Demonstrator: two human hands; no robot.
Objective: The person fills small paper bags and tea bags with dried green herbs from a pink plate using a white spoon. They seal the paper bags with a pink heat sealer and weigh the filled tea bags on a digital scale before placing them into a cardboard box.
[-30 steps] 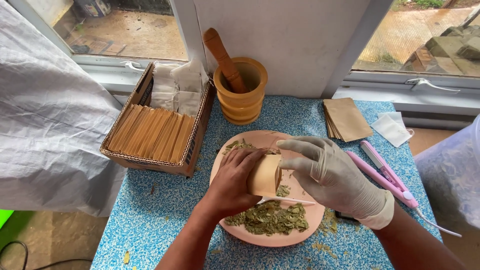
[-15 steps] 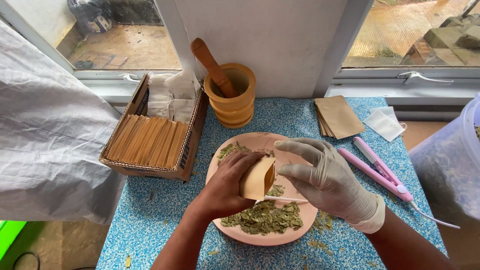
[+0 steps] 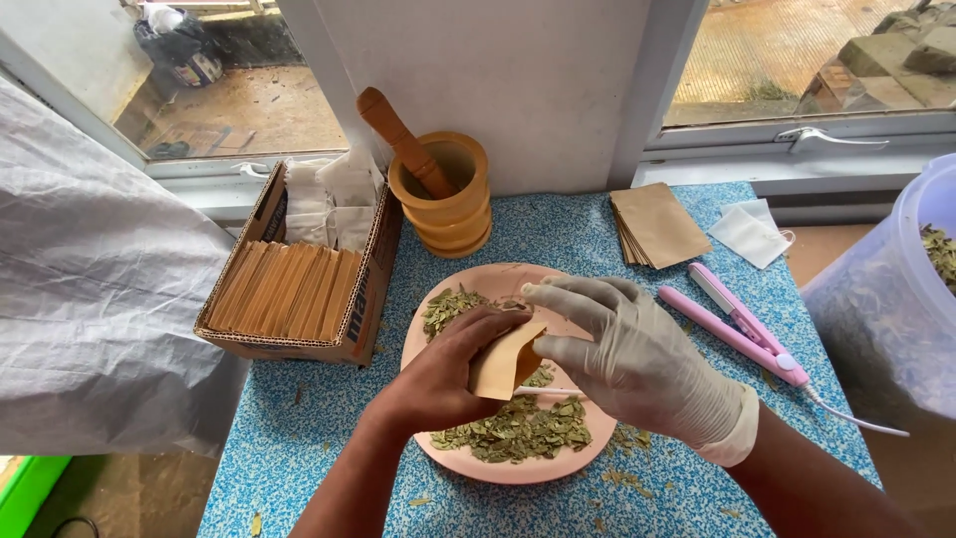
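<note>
My bare left hand [image 3: 443, 374] grips a small brown paper pouch [image 3: 503, 366] over a pink plate [image 3: 498, 470]. My right hand [image 3: 622, 349], in a white glove, pinches the pouch's right edge at its mouth, the other fingers spread above it. Crushed dried green leaves [image 3: 513, 430] lie on the plate under both hands, with a smaller heap [image 3: 448, 307] at the plate's far left. A thin white stick pokes out across the plate beneath the pouch.
A cardboard box [image 3: 354, 319] of brown pouches and white bags stands at the left. A wooden mortar with pestle [image 3: 443, 199] stands behind the plate. Further right are stacked brown pouches [image 3: 657, 224], white bags [image 3: 752, 234], a pink sealer [image 3: 742, 324] and a plastic tub [image 3: 896, 299] of leaves. Grey sheeting [image 3: 90, 319] hangs left.
The pouch has tilted and dropped a little lower over the plate, with both hands still on it. The camera has shifted right, bringing the plastic tub into view.
</note>
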